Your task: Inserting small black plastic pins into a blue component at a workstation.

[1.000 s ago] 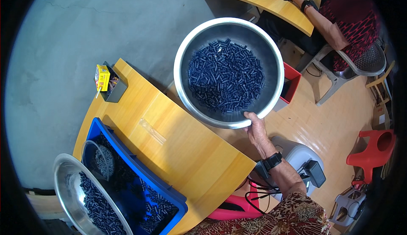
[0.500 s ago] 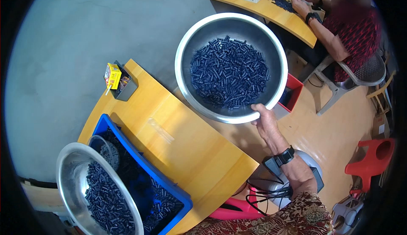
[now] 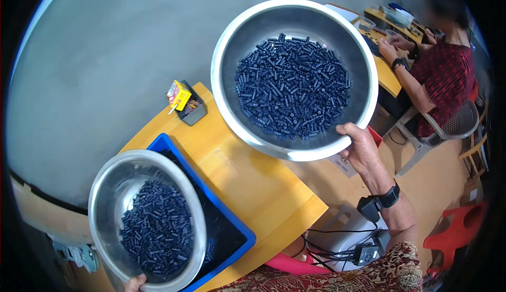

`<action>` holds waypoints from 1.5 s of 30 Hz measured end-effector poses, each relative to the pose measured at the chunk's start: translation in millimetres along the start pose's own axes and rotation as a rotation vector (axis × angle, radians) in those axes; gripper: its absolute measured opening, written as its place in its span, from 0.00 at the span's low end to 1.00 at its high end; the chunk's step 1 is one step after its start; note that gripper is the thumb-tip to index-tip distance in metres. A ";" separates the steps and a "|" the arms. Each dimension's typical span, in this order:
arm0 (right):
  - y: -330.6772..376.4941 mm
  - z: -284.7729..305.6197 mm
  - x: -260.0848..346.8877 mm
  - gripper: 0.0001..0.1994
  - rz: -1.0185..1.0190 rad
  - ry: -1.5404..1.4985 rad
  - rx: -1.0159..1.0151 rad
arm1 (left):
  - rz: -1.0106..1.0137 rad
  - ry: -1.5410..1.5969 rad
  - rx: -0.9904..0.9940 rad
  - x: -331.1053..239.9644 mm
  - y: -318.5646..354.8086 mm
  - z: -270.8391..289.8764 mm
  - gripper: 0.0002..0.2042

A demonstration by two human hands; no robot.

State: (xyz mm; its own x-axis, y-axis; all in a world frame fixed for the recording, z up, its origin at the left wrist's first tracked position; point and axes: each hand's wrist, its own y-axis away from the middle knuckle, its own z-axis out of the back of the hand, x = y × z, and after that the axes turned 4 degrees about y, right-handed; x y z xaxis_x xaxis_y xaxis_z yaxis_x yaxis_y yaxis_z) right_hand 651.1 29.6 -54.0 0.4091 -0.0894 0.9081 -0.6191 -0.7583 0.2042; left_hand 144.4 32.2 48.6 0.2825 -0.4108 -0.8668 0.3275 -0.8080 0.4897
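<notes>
My right hand (image 3: 360,145) grips the near rim of a large steel bowl (image 3: 232,39) held in the air above the wooden table (image 3: 253,186). That bowl holds a heap of small dark blue cylindrical parts (image 3: 292,86). My left hand (image 3: 136,283), only its fingers visible at the bottom edge, holds a second steel bowl (image 3: 105,186) over the blue tray (image 3: 232,236). This second bowl also carries small dark parts (image 3: 155,226). A black watch (image 3: 389,197) sits on my right wrist.
A yellow box (image 3: 179,95) stands in a small grey holder (image 3: 194,114) at the table's far corner. Another person in a red patterned shirt (image 3: 440,73) sits at a second table at upper right. A red stool (image 3: 458,229), cables and adapters (image 3: 363,250) lie below.
Both bowls have come closer and appear larger. The left bowl rose from the lower left to over the blue tray; the big bowl shifted right in view.
</notes>
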 end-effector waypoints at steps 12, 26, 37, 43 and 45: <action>-25.6 -70.0 31.3 0.05 -0.268 -0.009 0.109 | 0.260 -0.231 0.223 -6.5 -60.4 -109.2 0.18; -84.0 -71.9 34.3 0.07 -0.242 0.085 0.074 | -0.167 -0.671 0.589 -0.8 -161.1 -259.1 0.34; -118.5 -53.9 22.3 0.06 -0.231 0.153 0.015 | -1.452 -0.947 1.380 0.4 -168.3 -424.4 0.13; -112.7 -39.4 19.7 0.05 -0.220 0.150 -0.032 | -1.461 -1.197 1.734 45.4 -162.1 -467.1 0.18; -112.2 -40.0 18.2 0.05 -0.217 0.147 -0.021 | -1.526 -1.212 1.734 46.5 -160.7 -479.8 0.18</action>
State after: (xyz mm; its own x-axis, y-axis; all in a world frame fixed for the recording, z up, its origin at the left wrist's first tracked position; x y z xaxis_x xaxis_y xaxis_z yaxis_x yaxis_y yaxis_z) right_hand 701.2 138.8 -45.8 0.4325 0.1697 0.8855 -0.5424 -0.7355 0.4059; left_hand 537.5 345.6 -25.5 0.1431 0.9266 -0.3477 -0.9896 0.1289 -0.0639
